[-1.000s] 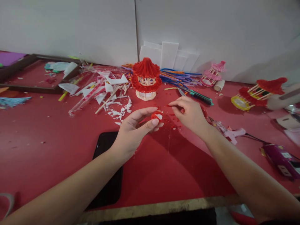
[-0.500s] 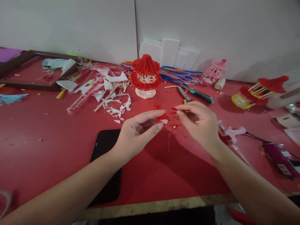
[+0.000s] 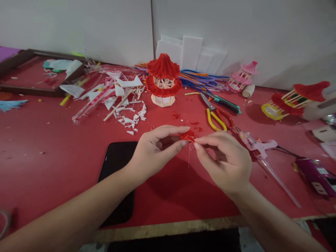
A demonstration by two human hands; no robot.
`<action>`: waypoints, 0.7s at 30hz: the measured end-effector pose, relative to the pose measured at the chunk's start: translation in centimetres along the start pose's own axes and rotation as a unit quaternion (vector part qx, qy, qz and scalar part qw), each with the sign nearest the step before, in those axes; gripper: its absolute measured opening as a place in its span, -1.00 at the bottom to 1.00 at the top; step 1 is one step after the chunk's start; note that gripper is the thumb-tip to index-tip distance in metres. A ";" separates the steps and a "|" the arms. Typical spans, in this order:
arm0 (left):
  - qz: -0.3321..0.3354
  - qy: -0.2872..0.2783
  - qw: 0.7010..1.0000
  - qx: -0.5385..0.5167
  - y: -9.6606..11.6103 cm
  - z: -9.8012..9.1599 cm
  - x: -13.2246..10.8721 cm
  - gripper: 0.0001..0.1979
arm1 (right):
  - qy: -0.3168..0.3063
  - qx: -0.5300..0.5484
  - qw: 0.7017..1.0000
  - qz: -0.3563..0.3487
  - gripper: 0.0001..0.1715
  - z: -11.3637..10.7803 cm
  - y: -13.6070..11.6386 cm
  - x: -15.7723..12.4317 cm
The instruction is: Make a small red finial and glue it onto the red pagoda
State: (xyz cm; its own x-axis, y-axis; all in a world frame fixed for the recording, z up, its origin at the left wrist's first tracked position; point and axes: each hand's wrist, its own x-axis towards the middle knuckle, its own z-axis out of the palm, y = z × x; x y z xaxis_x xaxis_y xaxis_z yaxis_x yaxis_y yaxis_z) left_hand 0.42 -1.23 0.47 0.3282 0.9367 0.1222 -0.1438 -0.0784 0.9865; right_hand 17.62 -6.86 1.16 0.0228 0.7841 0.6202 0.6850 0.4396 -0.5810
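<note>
My left hand grips a small red piece between thumb and fingers; what exactly it is I cannot make out. My right hand is pinched on a tiny red bit, pressed against the piece in the left hand. A thin glue-like strand hangs beneath. Loose red scraps lie just beyond the fingers. Behind them stands a red two-tiered pagoda model with pale sticks as pillars. Pliers with yellow and red handles rest beyond my right hand.
A pink glue gun lies at right, wired to a purple power block. A black phone is by my left forearm. White scraps, pipe cleaners, a pink model and a tipped red-and-yellow model are further back.
My right hand has moved left and toward me, bringing its red bit onto the piece in my left hand. The pliers and glue gun show more fully. The view has shifted slightly.
</note>
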 end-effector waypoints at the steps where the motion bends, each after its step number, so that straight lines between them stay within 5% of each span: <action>1: -0.004 -0.001 1.000 -0.004 0.0 0.0 0.0 -0.75 | 0.002 -0.012 1.000 -0.012 -0.79 0.0 -0.1 0.0; 8: -0.012 0.001 1.000 -0.014 0.0 0.1 -0.1 -0.75 | 0.019 -0.127 0.984 -0.120 -0.73 0.1 -0.5 -0.1; 21: -0.129 0.006 0.983 -0.128 -0.3 0.1 0.1 -0.80 | -0.023 -0.110 0.985 -0.134 -0.72 0.5 0.2 -0.5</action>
State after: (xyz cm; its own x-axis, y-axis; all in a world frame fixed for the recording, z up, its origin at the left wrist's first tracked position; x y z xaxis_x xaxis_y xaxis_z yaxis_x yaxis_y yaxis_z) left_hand 0.58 -1.16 0.16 0.3741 0.9180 -0.1315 -0.2872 0.2495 0.9248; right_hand 17.44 -6.96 0.45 -0.2086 0.6743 0.7084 0.8038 0.5308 -0.2686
